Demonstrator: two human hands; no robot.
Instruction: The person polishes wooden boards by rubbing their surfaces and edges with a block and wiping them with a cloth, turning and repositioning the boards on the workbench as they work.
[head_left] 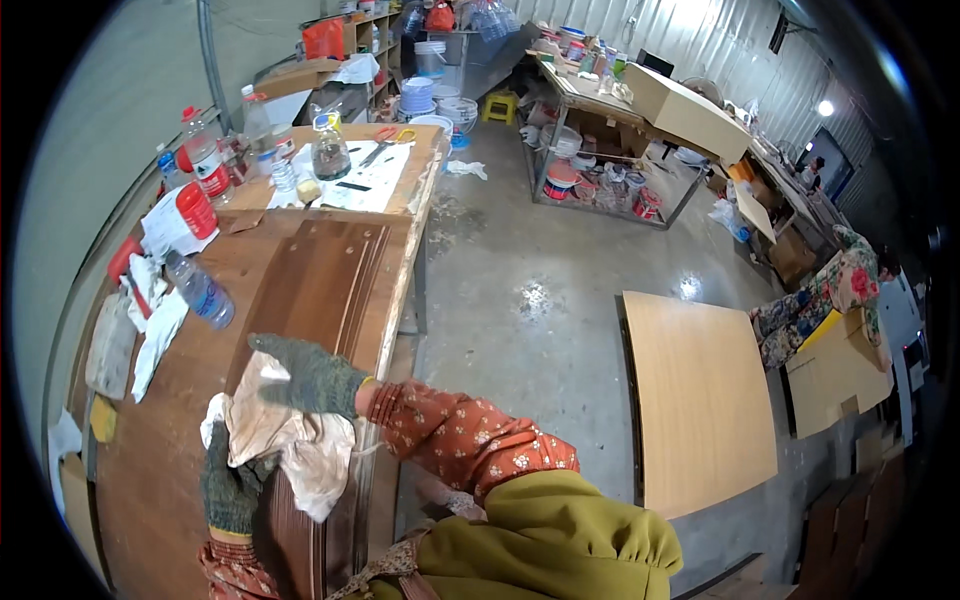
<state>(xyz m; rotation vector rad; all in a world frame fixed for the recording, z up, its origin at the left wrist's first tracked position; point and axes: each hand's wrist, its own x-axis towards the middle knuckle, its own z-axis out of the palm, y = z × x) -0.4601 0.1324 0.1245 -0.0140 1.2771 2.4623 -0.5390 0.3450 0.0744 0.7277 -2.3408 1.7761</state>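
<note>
A pale, stained cloth (312,458) hangs bunched between my hands over a brown wooden panel (308,270) with moulded grooves along its right side. My right hand (312,376), in a dark grey-green knitted glove, comes in from the right and grips the cloth's upper edge. Below and to the left, my left hand (236,490) wears a matching glove; its fingers close on the cloth's left side, partly hidden by the folds. The panel lies on a brown wooden worktable (165,455).
On the table's left lie a clear plastic bottle (200,290), a red-lidded container (196,210) and white rags (160,340). Scissors (378,146) and a glass jar (330,150) stand farther back. A light wooden board (700,400) is at right, near another person (840,290).
</note>
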